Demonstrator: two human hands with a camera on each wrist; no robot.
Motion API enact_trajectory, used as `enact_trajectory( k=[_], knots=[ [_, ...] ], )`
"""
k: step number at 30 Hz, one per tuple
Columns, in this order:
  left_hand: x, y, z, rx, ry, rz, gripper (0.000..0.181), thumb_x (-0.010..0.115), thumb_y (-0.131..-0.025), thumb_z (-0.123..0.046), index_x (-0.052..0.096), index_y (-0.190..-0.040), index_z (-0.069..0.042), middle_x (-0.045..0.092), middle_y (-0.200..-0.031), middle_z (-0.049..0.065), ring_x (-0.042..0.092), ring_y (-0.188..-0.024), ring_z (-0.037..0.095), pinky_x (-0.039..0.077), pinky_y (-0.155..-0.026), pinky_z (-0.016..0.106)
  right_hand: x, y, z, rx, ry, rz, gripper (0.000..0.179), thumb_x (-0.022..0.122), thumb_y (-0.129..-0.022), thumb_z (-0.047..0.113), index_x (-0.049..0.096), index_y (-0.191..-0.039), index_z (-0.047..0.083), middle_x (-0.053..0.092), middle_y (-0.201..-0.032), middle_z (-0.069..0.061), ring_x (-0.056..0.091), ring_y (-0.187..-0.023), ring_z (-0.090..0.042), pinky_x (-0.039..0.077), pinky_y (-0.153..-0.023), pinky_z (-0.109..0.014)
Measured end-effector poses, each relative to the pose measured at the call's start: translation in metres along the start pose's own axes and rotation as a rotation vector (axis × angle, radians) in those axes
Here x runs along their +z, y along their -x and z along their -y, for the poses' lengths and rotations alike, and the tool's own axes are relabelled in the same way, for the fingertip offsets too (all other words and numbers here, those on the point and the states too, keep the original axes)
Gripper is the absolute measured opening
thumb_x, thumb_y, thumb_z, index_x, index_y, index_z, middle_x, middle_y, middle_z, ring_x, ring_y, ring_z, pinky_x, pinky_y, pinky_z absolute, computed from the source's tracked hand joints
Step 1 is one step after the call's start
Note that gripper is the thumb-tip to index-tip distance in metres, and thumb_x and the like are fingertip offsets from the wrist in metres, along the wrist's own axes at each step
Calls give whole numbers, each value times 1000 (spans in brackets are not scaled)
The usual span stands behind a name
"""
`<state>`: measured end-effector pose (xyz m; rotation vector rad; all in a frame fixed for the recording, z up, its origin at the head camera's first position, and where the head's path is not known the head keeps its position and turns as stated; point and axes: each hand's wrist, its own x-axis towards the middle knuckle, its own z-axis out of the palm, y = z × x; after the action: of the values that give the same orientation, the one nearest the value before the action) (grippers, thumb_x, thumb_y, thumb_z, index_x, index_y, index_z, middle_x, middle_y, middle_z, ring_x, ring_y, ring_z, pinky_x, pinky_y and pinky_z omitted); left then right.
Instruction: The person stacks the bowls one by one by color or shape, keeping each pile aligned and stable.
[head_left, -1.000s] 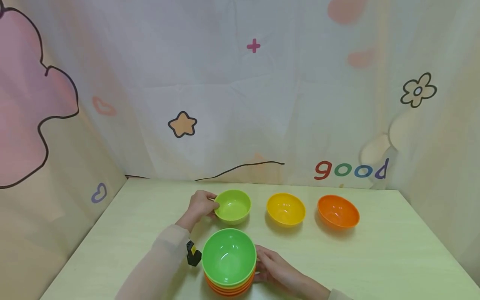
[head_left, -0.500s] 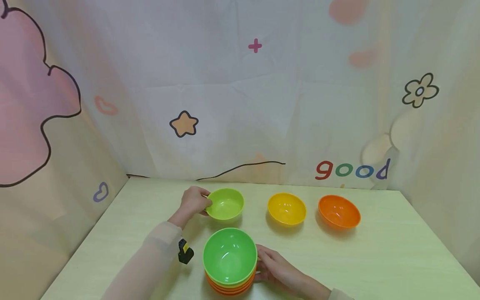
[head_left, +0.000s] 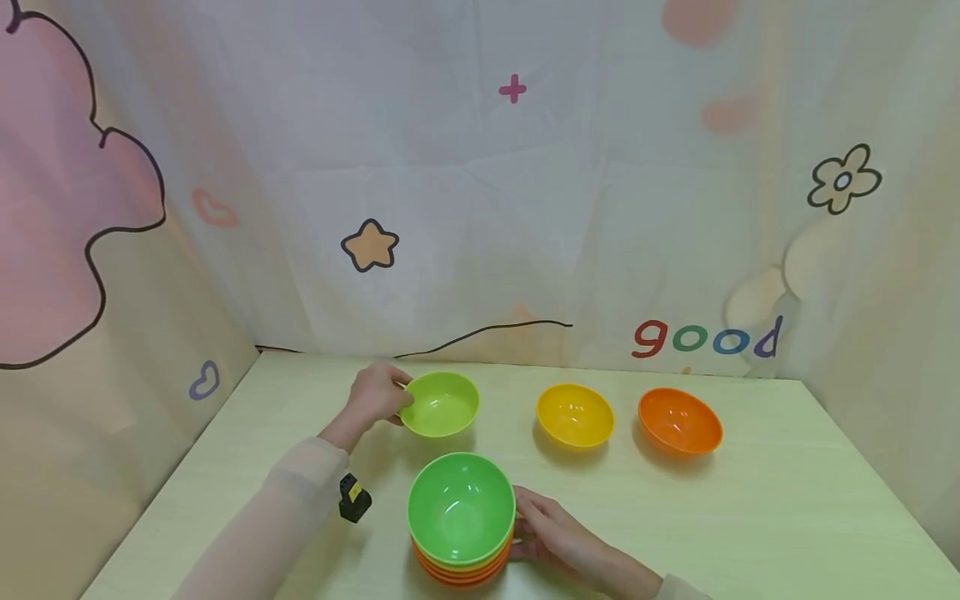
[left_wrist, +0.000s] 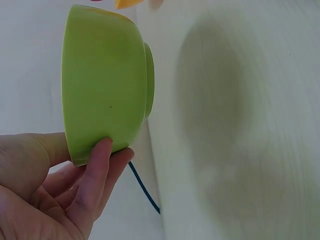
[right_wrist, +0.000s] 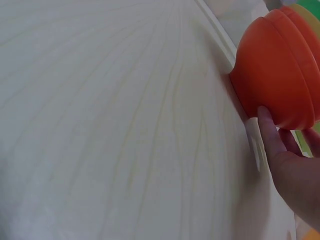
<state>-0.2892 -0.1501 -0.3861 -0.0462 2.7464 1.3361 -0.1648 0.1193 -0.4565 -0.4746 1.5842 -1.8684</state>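
- Head view: only one with the full layout. Lime bowl [head_left: 442,407] at far left of the back row, yellow bowl [head_left: 575,417] next, orange bowl [head_left: 680,423] at right; bowl stack [head_left: 461,508] nearer the person, green on top, yellow and orange rims below.
- Left grip [head_left: 377,393]: pinching the lime bowl at its left rim, thumb over the inside, fingers outside.
- Right grip [head_left: 558,537]: against right side of the bowl stack, touching; can't tell if clenched round it or merely resting.
- Left wrist view: adds the lime bowl's outer wall and foot ring, fingers under the wall. Gap between foot and shadow [left_wrist: 212,90], so bowl is off the tabletop [left_wrist: 280,150]; head view less clear on that. Also a dark cable [left_wrist: 144,187], unseen from the head.
- Right wrist view: shows the orange lower wall of the bowl stack, one finger laid along it; head view hides most of this.
- Versus a second ago: lime bowl and left grip have shifted left, gap to the yellow bowl wider. Bowl stack, right grip, yellow bowl and orange bowl about where they were.
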Motion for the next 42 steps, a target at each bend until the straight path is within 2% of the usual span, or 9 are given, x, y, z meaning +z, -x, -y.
enact_trajectory(
  k=[14, 20, 28, 42],
  knots=[
    [-14, 9, -17, 55, -39, 22, 33, 58, -75, 4, 65, -107, 4, 67, -92, 19, 65, -55, 17, 55, -48, 28, 1, -1, 0, 16, -11, -20, 64, 38, -98, 40, 24, -142, -4, 44, -136, -22, 57, -109, -22, 50, -88, -40],
    [-21, 14, -26, 94, -78, 39, 34, 59, -76, 3, 64, -109, 4, 67, -91, 19, 64, -56, 17, 55, -49, 29, 1, -1, 0, 12, -9, -17, 64, 38, -98, 40, 24, -142, -4, 43, -136, -22, 56, -109, -23, 50, -89, -40],
    [-26, 19, -37, 115, -126, 59, 32, 60, -77, 2, 65, -109, 3, 67, -92, 18, 64, -56, 16, 54, -48, 27, 0, -1, -1, 4, -10, -6, 65, 38, -98, 40, 23, -142, -4, 44, -136, -22, 56, -109, -22, 50, -89, -40],
    [-42, 37, -55, 177, -165, 87, 31, 60, -80, 0, 65, -110, 0, 66, -89, 14, 63, -58, 16, 54, -49, 26, -1, -1, 0, -2, -6, 6, 66, 37, -98, 41, 22, -143, -4, 42, -137, -23, 56, -108, -21, 50, -90, -40]
  ],
)
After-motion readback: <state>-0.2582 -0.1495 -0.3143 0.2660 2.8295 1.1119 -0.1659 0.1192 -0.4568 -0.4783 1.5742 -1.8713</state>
